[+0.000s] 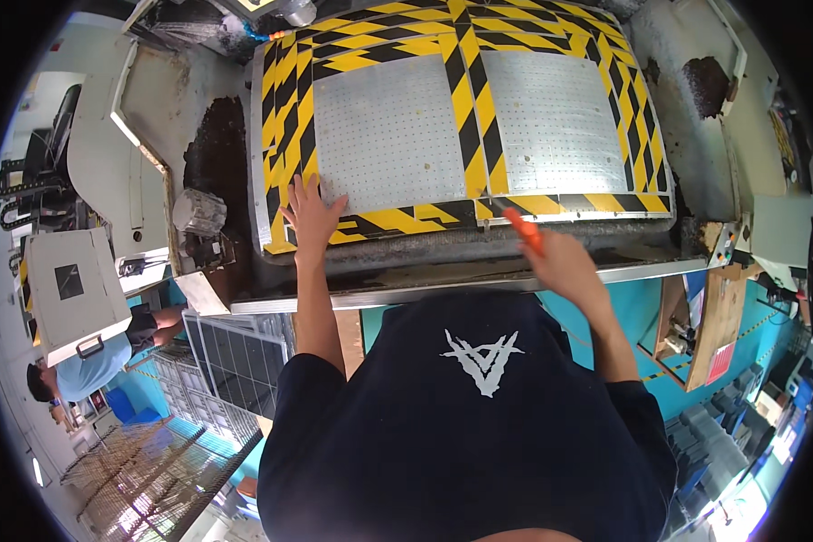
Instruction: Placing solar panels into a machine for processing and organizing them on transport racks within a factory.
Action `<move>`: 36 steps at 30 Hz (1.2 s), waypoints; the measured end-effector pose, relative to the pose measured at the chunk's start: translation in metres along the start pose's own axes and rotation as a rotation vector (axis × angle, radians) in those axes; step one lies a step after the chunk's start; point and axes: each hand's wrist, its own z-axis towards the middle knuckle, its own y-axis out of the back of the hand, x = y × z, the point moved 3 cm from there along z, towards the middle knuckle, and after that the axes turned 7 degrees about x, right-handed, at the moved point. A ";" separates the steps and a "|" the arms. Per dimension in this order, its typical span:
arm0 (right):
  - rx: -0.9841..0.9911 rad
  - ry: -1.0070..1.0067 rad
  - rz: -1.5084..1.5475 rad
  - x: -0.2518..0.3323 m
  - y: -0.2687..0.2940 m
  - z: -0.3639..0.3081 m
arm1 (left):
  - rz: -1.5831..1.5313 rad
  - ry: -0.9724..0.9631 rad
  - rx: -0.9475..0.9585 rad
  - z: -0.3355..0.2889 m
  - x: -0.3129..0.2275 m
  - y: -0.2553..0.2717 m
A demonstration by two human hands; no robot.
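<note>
Across the open machine basin (176, 99), with its stained and partly rusted walls, lies one wide perforated metal plate (384, 135). Along the near side of the basin runs a long metal rail (497, 285). Black-and-yellow tape (461, 99) goes around the borders of the plate, and two strips of it also cross the middle, from the far edge to the near edge. Close to the near left corner of the plate is the left hand (312, 212), with fingers spread over the tape. Near the middle of the near edge is the right hand (560, 268), its fingers closed around a handle. Beside the left edge of the plate, apart from it, sits a dirty grey cylinder (200, 210). Gripped in the right hand is an orange-handled tool (524, 230), directed to the near edge, where the middle strips end; whether its tip touches there, I cannot tell.
</note>
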 end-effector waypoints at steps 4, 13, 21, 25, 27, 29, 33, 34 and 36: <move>-0.027 -0.183 0.088 -0.021 0.025 -0.012 | -0.031 0.004 0.081 0.007 -0.004 0.001; 0.096 -0.058 0.083 0.021 -0.020 -0.006 | 0.122 -0.041 0.202 0.019 -0.018 0.016; 0.039 -0.119 0.116 0.009 -0.004 -0.008 | -0.012 -0.180 0.190 0.023 0.006 0.025; 0.071 0.154 0.036 0.054 -0.039 0.018 | -0.102 -0.167 0.063 0.031 0.005 0.033; 0.087 0.275 0.010 0.085 -0.057 0.028 | -0.140 -0.169 0.018 0.037 0.003 0.026; 0.080 0.373 -0.030 0.108 -0.066 0.040 | -0.169 -0.160 -0.046 0.047 0.009 0.013; -0.065 0.358 -0.039 0.122 -0.056 0.090 | -0.199 -0.183 -0.165 0.069 -0.008 -0.013; -0.162 0.321 -0.014 0.120 -0.046 0.105 | -0.158 -0.177 -0.163 0.071 -0.020 -0.020; -0.294 0.238 -0.014 0.118 -0.016 0.124 | -0.090 -0.193 -0.103 0.070 -0.059 -0.029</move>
